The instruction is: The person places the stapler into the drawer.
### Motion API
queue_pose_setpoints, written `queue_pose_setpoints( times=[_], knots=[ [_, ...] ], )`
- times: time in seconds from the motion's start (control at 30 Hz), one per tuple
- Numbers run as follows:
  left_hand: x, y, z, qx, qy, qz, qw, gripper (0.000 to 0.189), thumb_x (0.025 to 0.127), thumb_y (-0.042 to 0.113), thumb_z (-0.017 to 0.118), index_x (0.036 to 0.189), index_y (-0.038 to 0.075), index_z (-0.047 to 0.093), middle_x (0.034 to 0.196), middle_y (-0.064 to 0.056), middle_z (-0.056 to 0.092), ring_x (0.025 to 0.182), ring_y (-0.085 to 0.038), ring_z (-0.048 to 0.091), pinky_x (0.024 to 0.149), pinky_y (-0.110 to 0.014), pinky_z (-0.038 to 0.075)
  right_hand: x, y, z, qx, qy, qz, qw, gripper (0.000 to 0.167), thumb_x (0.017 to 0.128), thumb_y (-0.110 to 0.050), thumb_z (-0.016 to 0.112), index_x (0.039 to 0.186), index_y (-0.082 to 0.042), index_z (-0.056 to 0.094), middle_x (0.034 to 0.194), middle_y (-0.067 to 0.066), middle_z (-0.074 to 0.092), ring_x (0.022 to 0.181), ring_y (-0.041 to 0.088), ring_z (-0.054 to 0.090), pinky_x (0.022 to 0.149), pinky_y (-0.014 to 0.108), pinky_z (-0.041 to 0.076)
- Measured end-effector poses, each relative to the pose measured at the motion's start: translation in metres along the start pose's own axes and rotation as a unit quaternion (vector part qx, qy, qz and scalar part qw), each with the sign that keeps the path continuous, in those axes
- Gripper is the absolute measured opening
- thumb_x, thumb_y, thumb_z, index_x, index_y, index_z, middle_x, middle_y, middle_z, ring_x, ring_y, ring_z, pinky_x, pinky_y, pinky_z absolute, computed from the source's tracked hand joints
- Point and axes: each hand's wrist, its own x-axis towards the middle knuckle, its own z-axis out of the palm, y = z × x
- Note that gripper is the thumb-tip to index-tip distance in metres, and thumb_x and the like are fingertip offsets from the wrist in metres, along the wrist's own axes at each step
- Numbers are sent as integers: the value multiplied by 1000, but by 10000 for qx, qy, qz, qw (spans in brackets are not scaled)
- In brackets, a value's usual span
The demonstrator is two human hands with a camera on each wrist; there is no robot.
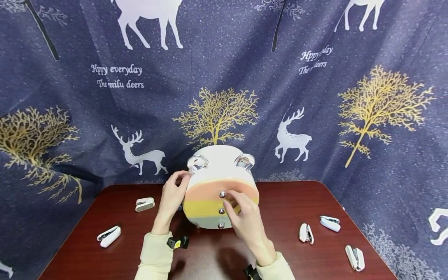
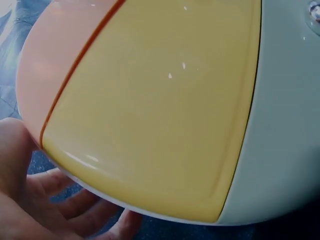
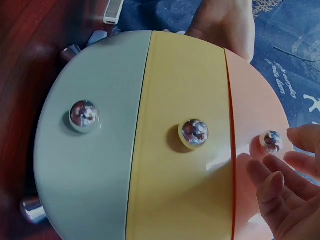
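Note:
A small rounded drawer cabinet (image 1: 222,167) stands at the table's back, its white shell fronted by pink, yellow and pale green drawers. Each drawer has a round chrome knob, and two chrome rings sit on top. My left hand (image 1: 174,194) rests against the cabinet's left side, its fingers reaching back past the front rim in the left wrist view. At the pink drawer (image 3: 255,105), my right hand (image 1: 246,216) has its loosely bent fingers spread around the top knob (image 3: 272,141), close beside it. The yellow drawer (image 2: 160,110) and green drawer (image 2: 280,135) sit flush.
On the left of the dark red table (image 1: 206,256) lie a stapler (image 1: 145,204) and a white stapler (image 1: 109,236). To the right are a white stapler (image 1: 306,233), a pale blue stapler (image 1: 330,223) and another white stapler (image 1: 355,258). A deer-printed curtain (image 1: 224,58) hangs behind.

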Motion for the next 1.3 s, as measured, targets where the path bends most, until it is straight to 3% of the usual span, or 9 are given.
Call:
queue_pose_setpoints(
  times=[0.2, 0.57, 0.9, 1.3],
  knots=[
    [-2, 0, -1, 63, -46, -316, 9995, 35, 95, 45, 60, 113, 15, 65, 103, -6, 64, 91, -20, 58, 81, -36, 43, 0, 2, 10, 232, 149, 134, 9995, 19, 88, -7, 72, 106, -8, 68, 87, -3, 66, 65, 6, 62, 54, 18, 48],
    [-1, 0, 2, -60, -214, -449, 9987, 37, 96, 44, 59, 115, 13, 64, 103, -8, 64, 91, -20, 58, 78, -33, 45, 2, 3, 21, 154, 523, 230, 9983, 22, 81, -1, 78, 99, -6, 66, 82, -2, 65, 61, 4, 60, 55, 19, 49],
    [2, -2, -7, -617, -691, -481, 9945, 37, 97, 39, 61, 117, 7, 61, 104, -13, 61, 87, -20, 58, 67, -29, 53, 3, -1, 28, -45, 688, 205, 9974, 18, 83, -1, 75, 97, -4, 64, 77, -3, 64, 59, 3, 58, 54, 16, 47],
    [11, -4, -12, -726, -1159, -496, 9894, 39, 99, 34, 59, 121, 3, 56, 110, -15, 53, 95, -22, 55, 68, -29, 54, 5, -4, 29, -186, 848, -72, 9962, 17, 80, 3, 72, 93, -5, 65, 74, -3, 64, 57, 4, 59, 50, 16, 46]
  ],
)
